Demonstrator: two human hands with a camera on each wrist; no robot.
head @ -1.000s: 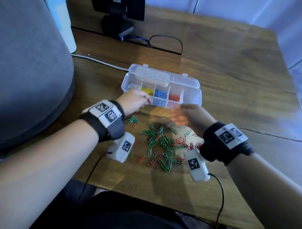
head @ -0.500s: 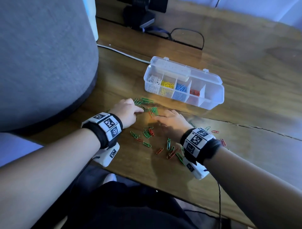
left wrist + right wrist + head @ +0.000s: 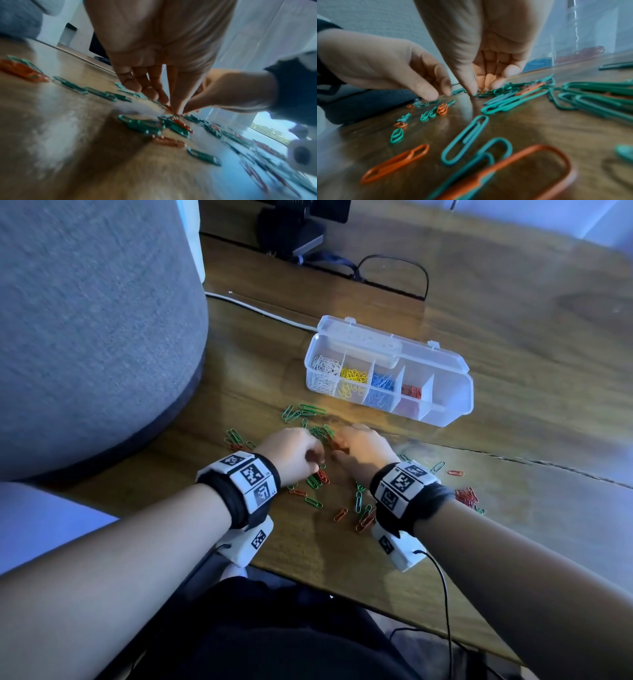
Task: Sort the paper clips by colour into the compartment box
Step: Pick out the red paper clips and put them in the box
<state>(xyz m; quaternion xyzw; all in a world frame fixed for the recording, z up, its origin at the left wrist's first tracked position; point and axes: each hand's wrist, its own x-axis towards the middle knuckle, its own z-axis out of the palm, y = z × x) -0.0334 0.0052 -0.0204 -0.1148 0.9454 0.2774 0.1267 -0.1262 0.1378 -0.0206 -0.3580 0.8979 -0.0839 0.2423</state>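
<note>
Green paper clips (image 3: 320, 433) and red paper clips (image 3: 466, 496) lie scattered on the wooden table (image 3: 342, 559). The clear compartment box (image 3: 455, 395) stands open behind them, holding white, yellow, blue and red clips in separate compartments; its right end compartment is empty. My left hand (image 3: 317, 455) rests its fingertips on the table among the clips; the right wrist view shows its thumb and forefinger (image 3: 428, 93) apart with nothing between them. My right hand (image 3: 479, 86) sits right beside it, thumb down on the wood and fingers curled in on a red clip (image 3: 483, 88).
A big grey upholstered form (image 3: 85, 320) crowds the table's left side. A monitor stand (image 3: 294, 234), a black cable loop (image 3: 394, 265) and a white cable (image 3: 260, 309) lie behind the box. The table's front edge runs just under my wrists.
My left hand came back from the box and my right hand came down from the air. Both now sit together on the clip pile.
</note>
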